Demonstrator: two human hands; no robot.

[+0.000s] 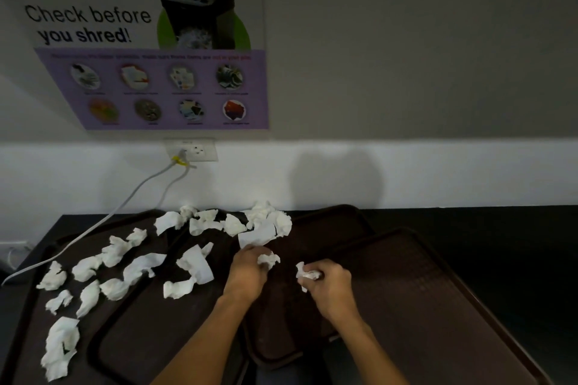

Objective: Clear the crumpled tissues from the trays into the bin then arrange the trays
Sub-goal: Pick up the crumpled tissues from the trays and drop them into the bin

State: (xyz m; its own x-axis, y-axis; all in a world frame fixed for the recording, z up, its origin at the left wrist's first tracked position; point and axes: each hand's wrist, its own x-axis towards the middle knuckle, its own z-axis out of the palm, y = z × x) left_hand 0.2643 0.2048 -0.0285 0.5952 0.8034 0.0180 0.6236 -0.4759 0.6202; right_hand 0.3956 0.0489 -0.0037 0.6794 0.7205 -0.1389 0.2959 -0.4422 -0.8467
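Note:
Several dark brown trays overlap on a black counter: a left tray (34,316), a middle-left tray (131,337), a middle tray (312,228) and a right tray (438,306). Many crumpled white tissues lie on the left ones, such as one at the front left (59,347), one in the middle (195,266) and a heap at the back (266,222). My left hand (247,275) is closed on a crumpled tissue (268,259). My right hand (328,284) is closed on another tissue (305,273). Both hands are over the middle tray. No bin is in view.
A white wall rises right behind the counter, with a socket (194,150) and two white cables (103,222) that trail down across the left tray's back corner. A shredder poster (150,50) hangs above. The black counter (500,244) continues to the right.

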